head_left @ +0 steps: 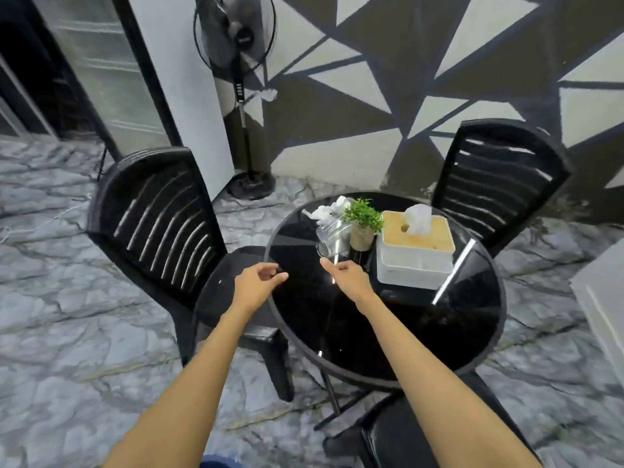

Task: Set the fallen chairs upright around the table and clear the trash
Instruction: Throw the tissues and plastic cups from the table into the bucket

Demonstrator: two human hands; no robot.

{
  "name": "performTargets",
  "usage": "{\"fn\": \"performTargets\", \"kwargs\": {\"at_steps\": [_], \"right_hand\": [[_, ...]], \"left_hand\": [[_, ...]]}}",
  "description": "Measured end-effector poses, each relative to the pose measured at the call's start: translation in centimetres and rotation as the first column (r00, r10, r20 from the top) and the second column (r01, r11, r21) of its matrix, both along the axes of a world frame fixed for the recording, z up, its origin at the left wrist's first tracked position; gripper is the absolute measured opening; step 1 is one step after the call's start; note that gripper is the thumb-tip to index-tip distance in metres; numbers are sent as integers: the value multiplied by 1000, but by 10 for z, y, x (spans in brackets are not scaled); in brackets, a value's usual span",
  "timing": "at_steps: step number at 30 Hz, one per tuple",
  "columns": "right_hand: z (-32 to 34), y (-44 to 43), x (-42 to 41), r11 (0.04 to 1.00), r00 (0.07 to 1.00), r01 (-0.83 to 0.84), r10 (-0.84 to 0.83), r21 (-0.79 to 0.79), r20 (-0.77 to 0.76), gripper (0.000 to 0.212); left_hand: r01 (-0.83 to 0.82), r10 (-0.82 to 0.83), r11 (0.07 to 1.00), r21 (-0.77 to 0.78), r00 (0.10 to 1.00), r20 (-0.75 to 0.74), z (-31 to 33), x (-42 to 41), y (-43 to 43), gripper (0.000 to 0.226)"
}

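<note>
White crumpled tissue (324, 209) on table (388, 332) far side, beyond right grip (347, 273); left grip (258, 278) nearer chair (158, 211); both loosely curled, empty.

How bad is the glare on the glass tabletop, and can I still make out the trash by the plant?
Head view: one bright glare streak crosses the table beside the tissue box; the rest of the black glass reads fine. Head view: the crumpled tissue behind the plant is clear, the glass jar is faint against reflections, and wide-angle bending bows the left chair.
</note>
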State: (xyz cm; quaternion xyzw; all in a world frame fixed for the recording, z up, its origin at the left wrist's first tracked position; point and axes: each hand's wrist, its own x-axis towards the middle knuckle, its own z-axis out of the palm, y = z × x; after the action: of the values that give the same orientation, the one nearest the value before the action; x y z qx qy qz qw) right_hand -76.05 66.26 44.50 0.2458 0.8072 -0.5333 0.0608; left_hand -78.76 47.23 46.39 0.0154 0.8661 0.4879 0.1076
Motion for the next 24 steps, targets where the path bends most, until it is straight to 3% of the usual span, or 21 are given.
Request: {"fn": "performTargets", "kwargs": {"at_steps": [11, 15, 18, 24], "right_hand": [[-29, 17, -93, 895, 944, 329, -323, -302, 72, 80], [-42, 9, -133, 792, 849, 509, -526, -338, 46, 84], [-50, 3, -158, 670, 742, 649, -661, -360, 108, 94], [-65, -6, -191, 543, 589, 806, -780, -237, 213, 100]], "left_hand": [[53, -53, 998, -15, 998, 31, -12, -125, 57, 41], [103, -103, 995, -4, 994, 47, -31, -178, 77, 44], [144, -142, 989, -15, 987, 70, -41, -208, 94, 50], [207, -203, 975, -83, 978, 48, -59, -251, 126, 65]]}}
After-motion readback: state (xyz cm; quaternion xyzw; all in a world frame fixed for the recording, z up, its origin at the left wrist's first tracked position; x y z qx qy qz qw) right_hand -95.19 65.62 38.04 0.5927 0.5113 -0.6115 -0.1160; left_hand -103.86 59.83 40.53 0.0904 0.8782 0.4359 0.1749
